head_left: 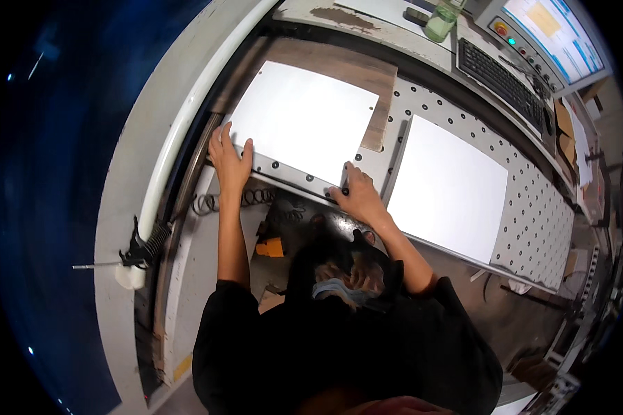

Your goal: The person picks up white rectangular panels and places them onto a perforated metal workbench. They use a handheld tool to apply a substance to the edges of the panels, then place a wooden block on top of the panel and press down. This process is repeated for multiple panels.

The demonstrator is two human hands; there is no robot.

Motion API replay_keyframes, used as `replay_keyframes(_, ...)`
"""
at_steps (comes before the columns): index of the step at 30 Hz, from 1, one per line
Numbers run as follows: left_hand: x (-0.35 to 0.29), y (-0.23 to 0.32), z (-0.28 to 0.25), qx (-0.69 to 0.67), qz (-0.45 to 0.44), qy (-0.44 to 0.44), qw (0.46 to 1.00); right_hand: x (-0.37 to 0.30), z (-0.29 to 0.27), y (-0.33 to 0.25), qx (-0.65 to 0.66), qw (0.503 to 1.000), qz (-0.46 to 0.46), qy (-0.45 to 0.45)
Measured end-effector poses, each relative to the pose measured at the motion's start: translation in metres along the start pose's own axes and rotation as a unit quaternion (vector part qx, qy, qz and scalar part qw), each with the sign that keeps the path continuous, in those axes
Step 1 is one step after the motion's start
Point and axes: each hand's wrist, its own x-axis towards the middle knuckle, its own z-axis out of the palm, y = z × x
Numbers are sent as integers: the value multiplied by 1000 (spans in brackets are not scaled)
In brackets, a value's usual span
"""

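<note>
A white rectangular panel (pixel 304 117) with small holes near two far corners lies partly over a brown board (pixel 381 128). My left hand (pixel 230 162) touches the panel's near left corner, its fingers stretched along the left edge and its thumb apart at the front edge. At the near right corner is my right hand (pixel 362 197), with the index finger extended toward the panel and the thumb spread over the table's front edge. Neither hand's fingers wrap around the panel. To the right, white panels (pixel 450 187), apparently stacked, lie on the grey table dotted with black round studs (pixel 536 221).
A black keyboard (pixel 498 79) and a control screen (pixel 557 34) with buttons stand at the far right. Near them is a clear bottle (pixel 441 21) of greenish liquid. A pale curved rail (pixel 176 131) bounds the left side. Beneath the table edge hangs a coiled black hose (pixel 235 199).
</note>
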Motion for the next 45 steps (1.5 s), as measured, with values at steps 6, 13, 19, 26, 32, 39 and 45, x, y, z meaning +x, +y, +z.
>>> replay_keyframes(6, 38, -88, 66, 54, -29, -80, 995, 12, 44, -14, 41, 996, 48, 70)
replay_keyframes(13, 61, -52, 47, 77, -48, -173, 981, 16, 43, 1, 369, 892, 145, 216)
replay_keyframes(19, 69, -80, 15, 90, -104, -239, 961, 3, -16, 24, 678, 719, 152, 5)
replay_keyframes(26, -10, -15, 40, -55, -110, -217, 968, -115, -77, 27, 633, 768, 62, 75)
replay_keyframes(32, -54, 132, 63, -135, 16, -205, 969, -229, -86, 87, 659, 711, 139, 201)
replay_keyframes(39, -116, 259, 59, 29, 318, -321, 892, -320, -64, 181, 668, 565, 185, 448)
replay_keyframes(45, -155, 348, 89, -146, 427, -426, 784, -327, -56, 214, 698, 395, 119, 585)
